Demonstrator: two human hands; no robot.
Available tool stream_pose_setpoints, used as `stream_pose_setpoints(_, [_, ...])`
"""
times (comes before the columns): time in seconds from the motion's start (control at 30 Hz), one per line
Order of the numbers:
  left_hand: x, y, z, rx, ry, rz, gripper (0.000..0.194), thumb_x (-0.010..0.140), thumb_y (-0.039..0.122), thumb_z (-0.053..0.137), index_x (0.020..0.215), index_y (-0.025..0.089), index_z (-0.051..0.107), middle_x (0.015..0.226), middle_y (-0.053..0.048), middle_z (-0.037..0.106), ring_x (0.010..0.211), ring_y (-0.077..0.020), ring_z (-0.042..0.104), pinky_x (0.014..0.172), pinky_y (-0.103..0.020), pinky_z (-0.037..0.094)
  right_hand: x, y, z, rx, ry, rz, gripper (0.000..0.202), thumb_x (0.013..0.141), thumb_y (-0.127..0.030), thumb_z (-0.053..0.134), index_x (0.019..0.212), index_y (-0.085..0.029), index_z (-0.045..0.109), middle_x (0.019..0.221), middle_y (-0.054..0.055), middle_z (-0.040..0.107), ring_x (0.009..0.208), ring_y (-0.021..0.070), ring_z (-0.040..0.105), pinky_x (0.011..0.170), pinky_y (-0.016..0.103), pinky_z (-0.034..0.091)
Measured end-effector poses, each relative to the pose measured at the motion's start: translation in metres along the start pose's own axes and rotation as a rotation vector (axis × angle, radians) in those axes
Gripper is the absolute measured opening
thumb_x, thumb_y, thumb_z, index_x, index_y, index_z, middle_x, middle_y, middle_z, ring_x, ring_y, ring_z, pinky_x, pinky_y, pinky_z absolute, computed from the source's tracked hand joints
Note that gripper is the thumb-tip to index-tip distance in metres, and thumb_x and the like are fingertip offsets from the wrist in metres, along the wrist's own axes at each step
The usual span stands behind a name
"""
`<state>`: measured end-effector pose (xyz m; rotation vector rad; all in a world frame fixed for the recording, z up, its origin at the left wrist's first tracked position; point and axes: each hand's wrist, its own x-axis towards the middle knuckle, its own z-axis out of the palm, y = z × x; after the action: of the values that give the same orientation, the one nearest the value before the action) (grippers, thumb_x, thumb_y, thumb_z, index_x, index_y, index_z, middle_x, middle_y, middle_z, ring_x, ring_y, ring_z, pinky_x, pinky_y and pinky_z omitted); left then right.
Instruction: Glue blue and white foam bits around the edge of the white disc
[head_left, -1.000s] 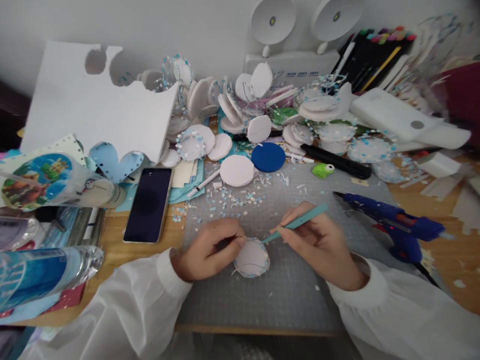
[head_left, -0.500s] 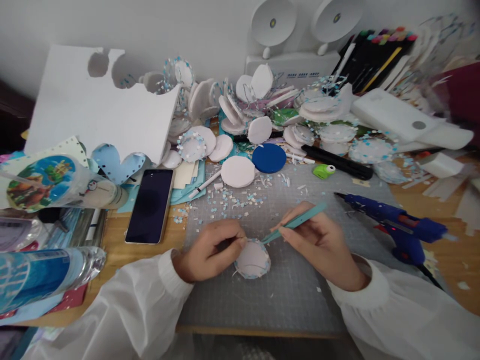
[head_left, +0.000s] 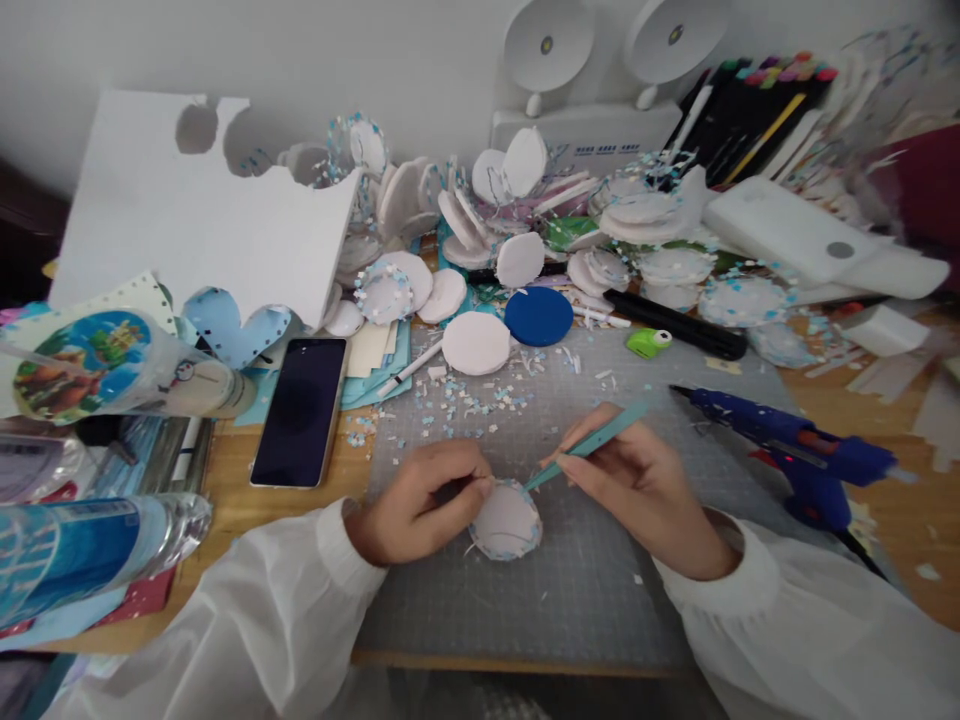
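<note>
My left hand (head_left: 429,498) pinches the upper-left rim of the trimmed white disc (head_left: 505,522), seemingly to steady it; my right hand (head_left: 637,490) grips teal tweezers (head_left: 604,435) like a pen, tips at the upper-right rim, probably for fine control; the disc sits low on the grey cutting mat (head_left: 585,610), apparently for easy reach; the glue gun (head_left: 795,440) lies rightward, the phone (head_left: 300,412) leftward; foam board (head_left: 202,220) leans near the pale wall (head_left: 300,50).

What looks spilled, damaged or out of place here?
Tiny paper bits lie scattered over the grey mat and onto the wood, like spillage. The white foam board has ragged cut-outs, probably just offcut.
</note>
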<state>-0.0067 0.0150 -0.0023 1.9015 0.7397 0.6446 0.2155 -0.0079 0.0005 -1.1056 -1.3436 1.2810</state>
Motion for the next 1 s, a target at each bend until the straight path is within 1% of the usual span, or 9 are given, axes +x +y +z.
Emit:
stream_pose_setpoints(0.37, [0.0013, 0.0012, -0.0006, 0.012, 0.000, -0.012, 0.022, 0.091, 0.018, 0.043, 0.071, 0.014, 0.052, 0.068, -0.003, 0.054, 0.063, -0.0119, 0.048, 0.060, -0.024, 0.038, -0.0003, -0.0018, 0.0010, -0.019, -0.003, -0.038, 0.004, 0.082, -0.021, 0.064, 0.081, -0.022, 0.060, 0.076, 0.000, 0.059, 0.070, 0.0114, 0.062, 0.064, 0.022, 0.053])
stream_pose_setpoints(0.6, [0.0017, 0.0023, -0.0004, 0.023, -0.006, -0.014, 0.023, 0.091, 0.020, 0.043, 0.071, 0.014, 0.051, 0.067, -0.002, 0.053, 0.063, -0.0121, 0.047, 0.060, -0.024, 0.038, 0.0002, -0.0040, 0.0014, -0.051, -0.015, -0.038, 0.004, 0.083, -0.024, 0.063, 0.080, -0.023, 0.060, 0.075, 0.001, 0.059, 0.070, 0.0141, 0.063, 0.063, 0.026, 0.054])
stream_pose_setpoints(0.7, [0.0023, 0.0021, -0.0006, 0.028, -0.003, -0.014, 0.023, 0.091, 0.020, 0.042, 0.070, 0.015, 0.051, 0.067, -0.002, 0.053, 0.061, -0.0118, 0.047, 0.058, -0.024, 0.037, -0.0003, -0.0028, 0.0011, -0.055, -0.025, -0.055, 0.002, 0.083, -0.022, 0.062, 0.082, -0.023, 0.060, 0.076, 0.001, 0.059, 0.072, 0.0142, 0.063, 0.065, 0.026, 0.054])
stream_pose_setpoints(0.87, [0.0014, 0.0012, -0.0007, 0.007, -0.004, -0.026, 0.023, 0.091, 0.020, 0.043, 0.070, 0.014, 0.051, 0.067, -0.002, 0.052, 0.063, -0.0119, 0.047, 0.060, -0.024, 0.038, -0.0009, -0.0038, -0.0004, -0.036, -0.051, -0.081, 0.006, 0.083, -0.018, 0.062, 0.086, -0.024, 0.061, 0.079, 0.001, 0.061, 0.075, 0.0138, 0.063, 0.068, 0.026, 0.054])
stream_pose_setpoints(0.93, [0.0007, 0.0006, -0.0008, -0.014, 0.008, -0.038, 0.024, 0.092, 0.021, 0.043, 0.071, 0.014, 0.052, 0.068, -0.002, 0.052, 0.063, -0.0119, 0.048, 0.060, -0.024, 0.038, -0.0003, -0.0040, -0.0015, -0.007, -0.053, -0.045, 0.005, 0.083, -0.020, 0.063, 0.085, -0.024, 0.061, 0.080, 0.001, 0.062, 0.077, 0.0145, 0.064, 0.070, 0.027, 0.055])
stream_pose_setpoints(1.0, [0.0002, -0.0002, -0.0006, -0.051, 0.021, -0.044, 0.025, 0.093, 0.022, 0.043, 0.071, 0.014, 0.052, 0.068, -0.002, 0.052, 0.064, -0.0121, 0.049, 0.060, -0.024, 0.038, 0.0007, -0.0024, -0.0028, 0.037, -0.031, 0.037, 0.006, 0.081, -0.025, 0.065, 0.083, -0.023, 0.060, 0.079, 0.001, 0.064, 0.075, 0.0147, 0.064, 0.068, 0.028, 0.055])
